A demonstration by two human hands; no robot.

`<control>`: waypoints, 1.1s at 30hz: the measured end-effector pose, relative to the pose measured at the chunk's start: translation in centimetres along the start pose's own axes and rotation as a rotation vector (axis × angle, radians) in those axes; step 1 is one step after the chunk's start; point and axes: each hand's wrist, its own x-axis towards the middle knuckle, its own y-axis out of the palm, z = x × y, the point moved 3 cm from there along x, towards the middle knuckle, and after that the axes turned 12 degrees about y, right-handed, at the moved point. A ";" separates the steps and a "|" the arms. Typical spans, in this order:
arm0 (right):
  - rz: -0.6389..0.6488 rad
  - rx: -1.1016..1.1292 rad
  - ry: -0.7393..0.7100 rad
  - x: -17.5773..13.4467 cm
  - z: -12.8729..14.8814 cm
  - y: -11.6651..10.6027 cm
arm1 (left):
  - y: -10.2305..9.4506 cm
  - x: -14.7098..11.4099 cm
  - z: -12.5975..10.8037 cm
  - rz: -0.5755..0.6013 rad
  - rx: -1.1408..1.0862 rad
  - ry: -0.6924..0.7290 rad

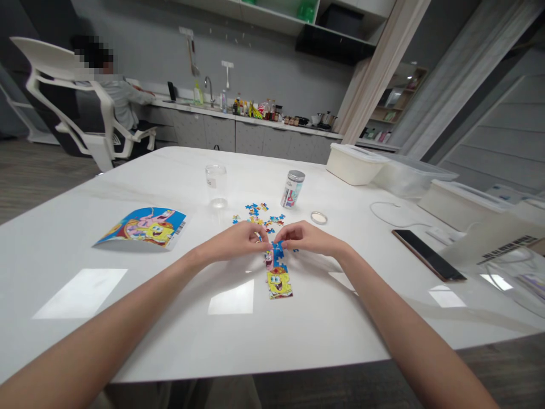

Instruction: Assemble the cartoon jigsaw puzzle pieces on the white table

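Observation:
A partly joined jigsaw puzzle (279, 281) lies flat on the table in front of me, showing a yellow cartoon face, a pink one and blue parts. At its upper left corner, my left hand (248, 237) has thumb and fingers closed on the edge. My right hand (303, 236) pinches a blue jigsaw piece at the upper right edge; the fingertips partly hide it. Just beyond both hands lie several loose jigsaw pieces (254, 210). One small blue piece (296, 250) sits below my right hand.
A picture sheet (147, 228) rests at left. Behind the pieces stand a clear jar (217, 186) and a printed canister (293, 190), with a round lid (319, 217) nearby. At right are a phone (426, 254), cable and storage boxes (355, 165). A person (121, 99) sits at the far counter.

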 end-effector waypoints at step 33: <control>-0.026 -0.276 0.187 -0.5 0.3 -0.3 | 1.3 -1.0 -1.0 0.396 0.358 0.239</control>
